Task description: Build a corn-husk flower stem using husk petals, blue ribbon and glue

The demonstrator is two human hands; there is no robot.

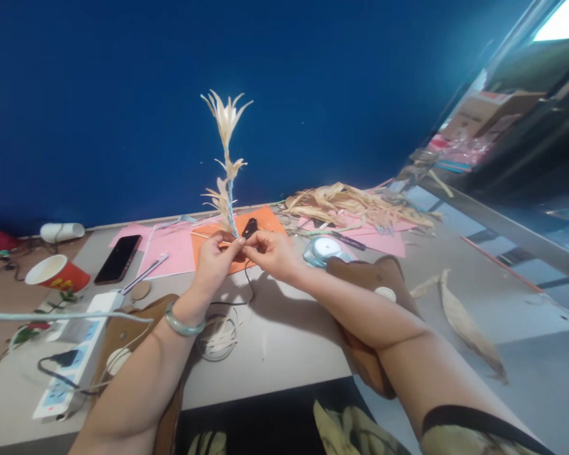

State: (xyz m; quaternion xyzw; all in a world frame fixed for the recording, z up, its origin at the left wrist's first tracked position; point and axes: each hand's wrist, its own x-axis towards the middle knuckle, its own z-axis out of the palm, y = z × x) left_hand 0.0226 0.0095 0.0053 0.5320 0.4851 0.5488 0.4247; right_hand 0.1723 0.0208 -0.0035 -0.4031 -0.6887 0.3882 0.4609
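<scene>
A handmade flower stalk [227, 165] of pale dried husk stands nearly upright against the blue wall, with a flared bloom on top and smaller tufts lower down. Light blue wrapping covers its stem. My left hand [215, 258], a jade-coloured bangle on its wrist, pinches the stem's lower end between thumb and fingers. My right hand [271, 254] meets it there, thumb and index finger pressed together beside the stem; what lies between them is hidden. Just behind the fingers, a black object [250, 227] rests on an orange sheet [270, 221].
Dried husks [355, 205] are heaped at the back right, near a pale blue round device [327, 249]. To the left are a phone [118, 259], a red paper cup [59, 273] and a power strip [76, 360]. A coiled cord [218, 338] lies below my hands.
</scene>
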